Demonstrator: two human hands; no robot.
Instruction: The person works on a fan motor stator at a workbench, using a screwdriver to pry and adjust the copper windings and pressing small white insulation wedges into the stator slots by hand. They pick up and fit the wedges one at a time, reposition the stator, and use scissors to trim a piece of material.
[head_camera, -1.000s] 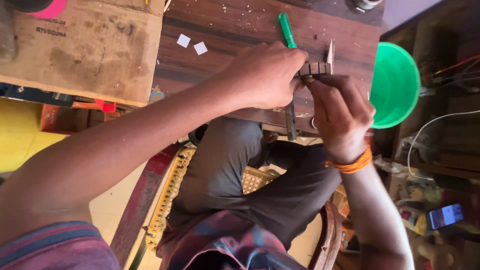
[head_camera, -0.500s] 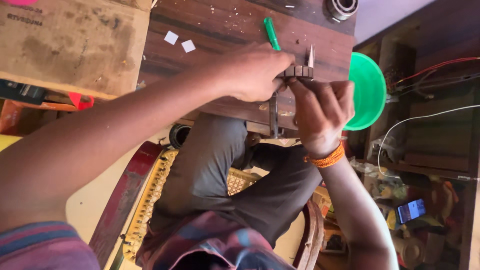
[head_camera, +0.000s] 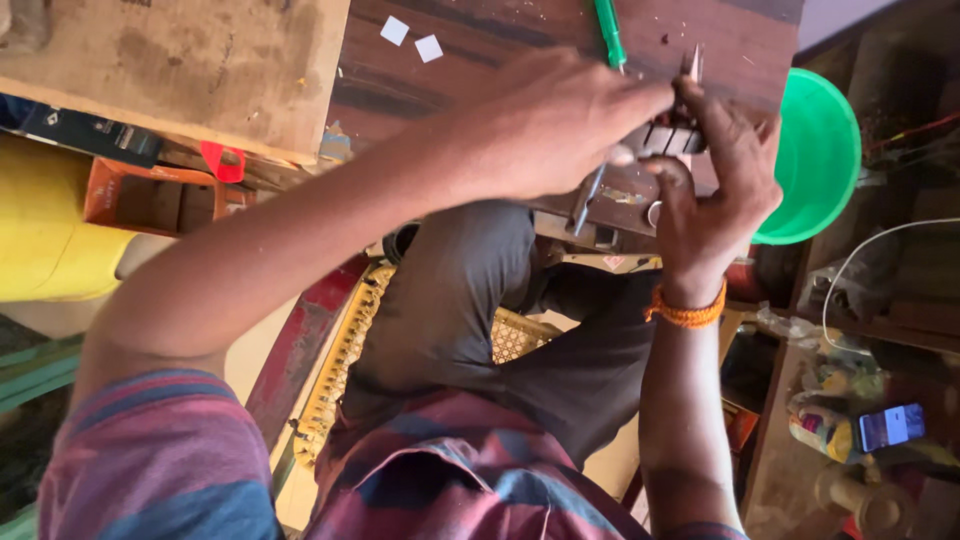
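Hands meet at the edge of the dark wooden table (head_camera: 480, 70). The left hand (head_camera: 545, 125) and right hand (head_camera: 715, 195) both pinch 1 small dark metal part (head_camera: 672, 135), fingers closed, seemingly steadying it. Nearby lie a green pen (head_camera: 608, 30), 2 white paper squares (head_camera: 412, 38) and a green bowl (head_camera: 815, 155); cluttered shelves stand right.

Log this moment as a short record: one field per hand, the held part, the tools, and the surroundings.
left hand: left hand grips the small dark metal part from the left
right hand: right hand, orange wristband, pinches the same part
tools: green pen-like tool lies on the wooden table; whether a metal rod below the hands is held, cannot tell
surroundings: green bowl at right; two white squares on the table
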